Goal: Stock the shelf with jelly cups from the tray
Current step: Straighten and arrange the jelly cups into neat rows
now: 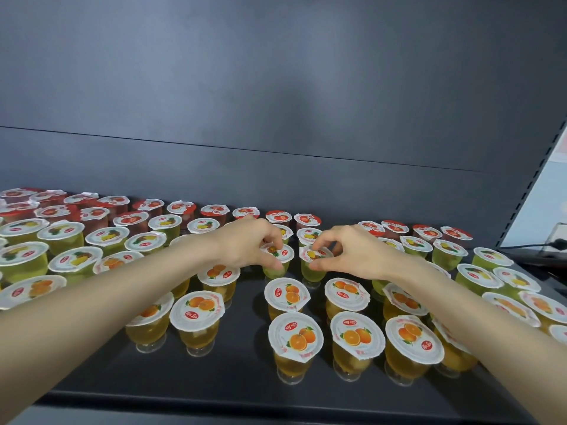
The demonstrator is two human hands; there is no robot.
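Left hand [254,245]: fingers curled, thumb and fingertips pinching the lid rim of the left cup [279,256] from above.
Right hand [348,253]: likewise curled, thumb at the near rim and forefinger at the far rim of the right cup [316,259].

Held cups: two, one to each hand, side by side and nearly touching. They sit about midway between the left and right edges of the shelf [239,375], halfway back from its front edge. Each is upright, clear plastic with yellow-green jelly, a small foot and a white peel lid printed with fruit. Whether the feet rest on the shelf cannot be told.

Stock on shelf, by band from front edge to back:
- Orange cups [296,335]: amber jelly, lids showing oranges. Nine lids show between the forearms, three of them nearest the front edge. More stand outside and under the arms, so no total can be given.
- Green cups [107,237]: pineapple lids, in the middle band, level with the held pair.
- Red cups [214,211]: strawberry lids, in the rearmost band against the back panel [276,102].

The green and red bands run past the left edge of view, so they are not countable.
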